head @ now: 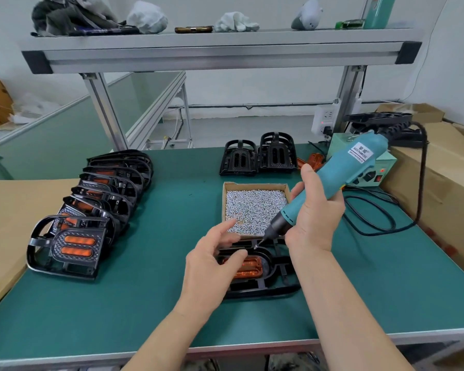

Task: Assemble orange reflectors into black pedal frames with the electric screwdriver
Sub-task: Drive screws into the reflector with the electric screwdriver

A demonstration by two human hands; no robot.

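A black pedal frame (263, 286) lies on the green table in front of me with an orange reflector (248, 267) seated in it. My right hand (315, 210) grips the teal electric screwdriver (330, 180), tilted, its bit tip (256, 246) down at the frame's far edge above the reflector. My left hand (212, 263) hovers over the frame's left side with its fingers relaxed and spread, thumb near the reflector, holding nothing.
A cardboard tray of silver screws (255, 207) sits just behind the frame. A row of finished pedals (91, 210) lines the left. Two bare black frames (257, 156) stand at the back, with loose orange reflectors (312, 160) and the screwdriver's power box (370, 170) and cable at right.
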